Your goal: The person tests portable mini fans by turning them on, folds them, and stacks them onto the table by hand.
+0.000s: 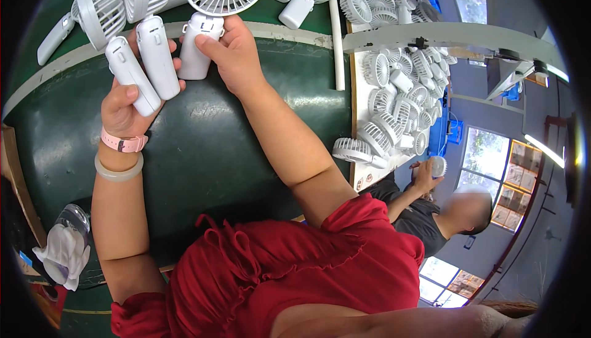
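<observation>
Two white handheld fans sit side by side in my left hand (126, 107), its fingers wrapped round their handles. The outer handheld fan (132, 76) and the inner handheld fan (159, 58) both have caged round heads pointing up and away from me. My right hand (237, 55) grips a third handheld fan (198, 48) by its handle, thumb pressed on the front, its round grille head at the top edge. The three handles are close together above the green work surface. A pink watch strap and a pale bangle are on my left wrist.
More white fans (297, 9) lie beyond the pale raised strip (295, 35). On the right, a white table (362, 107) bears a large heap of fans (400, 98). A co-worker (425, 221) there holds a fan. A clear container with white cloth (64, 249) stands at lower left.
</observation>
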`<state>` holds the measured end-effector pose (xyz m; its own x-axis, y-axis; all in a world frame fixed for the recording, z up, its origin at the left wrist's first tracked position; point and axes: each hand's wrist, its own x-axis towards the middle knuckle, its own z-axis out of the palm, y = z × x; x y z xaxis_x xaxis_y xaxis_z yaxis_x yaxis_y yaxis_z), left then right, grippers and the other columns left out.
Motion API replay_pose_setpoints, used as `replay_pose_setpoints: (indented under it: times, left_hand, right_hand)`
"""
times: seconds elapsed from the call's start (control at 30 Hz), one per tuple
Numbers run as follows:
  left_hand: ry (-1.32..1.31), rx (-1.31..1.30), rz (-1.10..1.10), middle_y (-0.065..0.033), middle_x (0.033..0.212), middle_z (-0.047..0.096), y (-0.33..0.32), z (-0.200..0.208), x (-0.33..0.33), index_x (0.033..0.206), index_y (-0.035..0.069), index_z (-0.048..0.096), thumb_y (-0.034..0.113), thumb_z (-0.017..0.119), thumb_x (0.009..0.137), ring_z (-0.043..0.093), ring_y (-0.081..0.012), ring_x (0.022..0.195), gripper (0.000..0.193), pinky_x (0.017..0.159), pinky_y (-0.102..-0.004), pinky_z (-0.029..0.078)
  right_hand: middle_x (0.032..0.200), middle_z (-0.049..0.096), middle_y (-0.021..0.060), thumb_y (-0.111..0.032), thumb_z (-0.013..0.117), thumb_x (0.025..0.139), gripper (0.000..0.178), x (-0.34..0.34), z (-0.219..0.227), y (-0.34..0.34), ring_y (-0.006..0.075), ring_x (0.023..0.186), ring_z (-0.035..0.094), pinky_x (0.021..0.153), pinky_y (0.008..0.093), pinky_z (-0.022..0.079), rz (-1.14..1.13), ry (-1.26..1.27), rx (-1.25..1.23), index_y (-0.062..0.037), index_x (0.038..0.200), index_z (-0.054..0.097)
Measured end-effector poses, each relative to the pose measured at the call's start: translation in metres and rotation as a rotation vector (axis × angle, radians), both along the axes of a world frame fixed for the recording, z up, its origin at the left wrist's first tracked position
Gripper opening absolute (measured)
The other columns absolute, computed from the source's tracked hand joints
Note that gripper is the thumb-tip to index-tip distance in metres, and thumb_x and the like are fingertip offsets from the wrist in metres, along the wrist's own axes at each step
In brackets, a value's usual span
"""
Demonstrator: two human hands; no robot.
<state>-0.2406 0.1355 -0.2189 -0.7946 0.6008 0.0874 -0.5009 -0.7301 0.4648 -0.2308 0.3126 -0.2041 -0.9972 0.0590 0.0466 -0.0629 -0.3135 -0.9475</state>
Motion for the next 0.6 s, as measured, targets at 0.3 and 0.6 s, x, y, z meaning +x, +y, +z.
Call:
replay_pose_setpoints:
  times: [0.3, 0.6]
  left_hand:
    - [-0.131, 0.222, -0.060, -0.0201, 0.122, 0.042, -0.0010, -0.0064, -0.0019, 0.125, 0.008, 0.038, 0.024, 0.056, 0.077, 0.050, -0.0280, 0.103, 0.054, 0.079, -0.0394, 0.046]
    - [-0.186, 0.294, -0.076, -0.0199, 0.125, 0.041, -0.0019, -0.0112, -0.0036, 0.126, 0.007, 0.038, 0.022, 0.053, 0.080, 0.049, -0.0294, 0.107, 0.051, 0.084, -0.0422, 0.044]
  right_hand:
    - [0.096, 0.061, 0.0100, 0.000, 0.054, 0.079, 0.028, 0.0000, -0.0038, -0.0004, 0.0171, 0.085, 0.061, 0.076, 0.0296, 0.048, 0.033, -0.025, 0.049, -0.0006, 0.106, 0.048]
    - [0.095, 0.061, 0.0106, 0.001, 0.055, 0.078, 0.028, -0.0002, -0.0019, 0.0021, 0.0189, 0.085, 0.061, 0.076, 0.0307, 0.049, 0.045, -0.038, 0.059, 0.0001, 0.105, 0.049]
